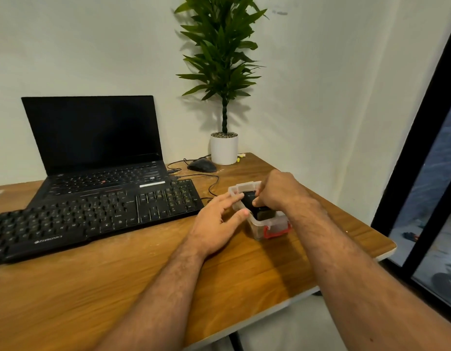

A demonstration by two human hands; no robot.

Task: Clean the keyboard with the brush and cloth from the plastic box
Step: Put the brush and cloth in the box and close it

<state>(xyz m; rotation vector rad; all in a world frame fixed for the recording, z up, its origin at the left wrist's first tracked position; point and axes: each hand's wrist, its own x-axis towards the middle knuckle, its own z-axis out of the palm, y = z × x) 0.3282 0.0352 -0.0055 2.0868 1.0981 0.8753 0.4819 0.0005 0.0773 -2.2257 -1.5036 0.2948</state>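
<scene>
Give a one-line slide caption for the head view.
Both hands at the plastic box beside the keyboard, reaching for its dark contents.

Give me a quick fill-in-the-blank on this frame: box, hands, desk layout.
1. The plastic box has a clip coloured ____.
2. The ____ hand reaches into the box.
3. The keyboard lies in front of the ____.
4. The mouse sits beside a white plant ____.

Missing words: red; right; laptop; pot

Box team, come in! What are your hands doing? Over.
Left hand steadies box. Right hand grips black thing inside. Keyboard untouched, nothing blocking.
</scene>
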